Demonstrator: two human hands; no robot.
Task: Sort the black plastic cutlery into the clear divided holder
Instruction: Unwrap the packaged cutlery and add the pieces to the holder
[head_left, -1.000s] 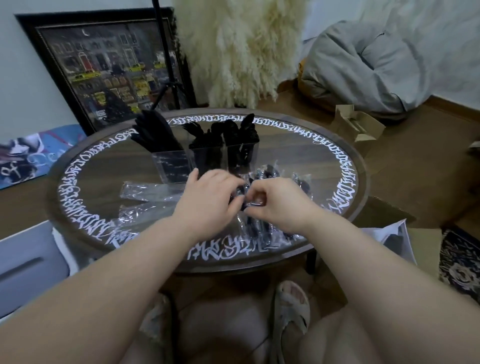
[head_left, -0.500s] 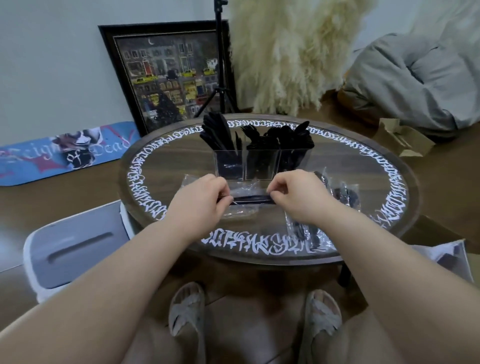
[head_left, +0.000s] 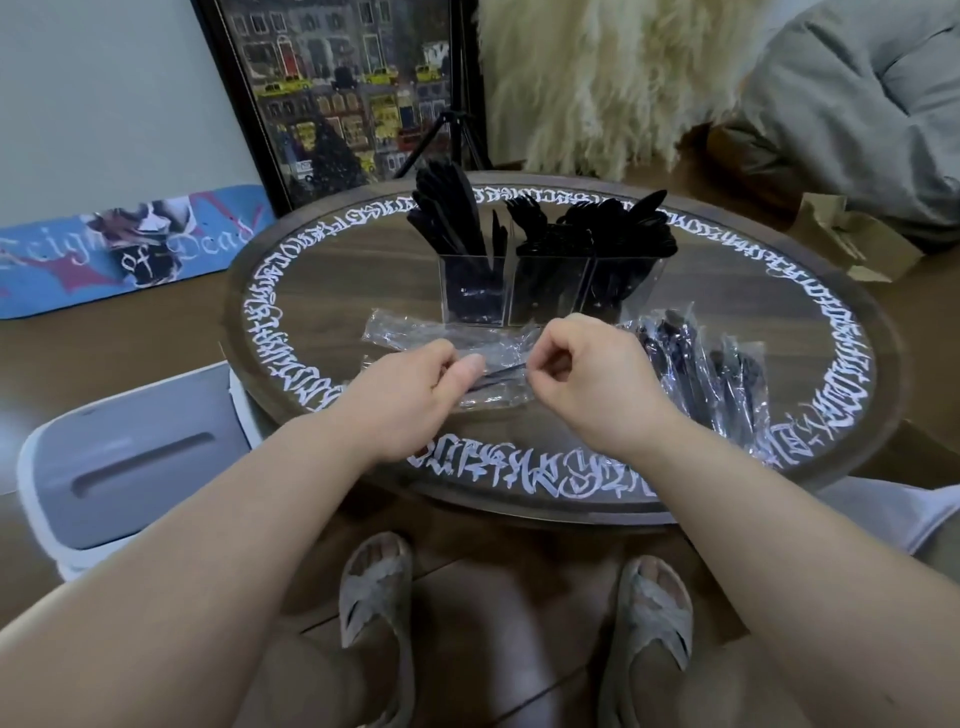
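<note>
Head view: left hand (head_left: 415, 395) and right hand (head_left: 587, 374) both pinching ends of one clear wrapper (head_left: 501, 382) just above table (head_left: 322, 291), thin black piece inside; likely tugging apart to tear it open. Clear divided holder (head_left: 545, 288) stands just beyond hands, three compartments already packed with black cutlery (head_left: 452, 218), within easy reach. Wrapped packs (head_left: 711, 364) wait right of hands; empty wrappers (head_left: 395, 332) lie left.

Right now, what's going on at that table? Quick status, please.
Left hand and right hand both pinch a wrapped black utensil. Clear holder behind, already stocked. More wrapped packets wait to the right. Nothing blocking.
</note>
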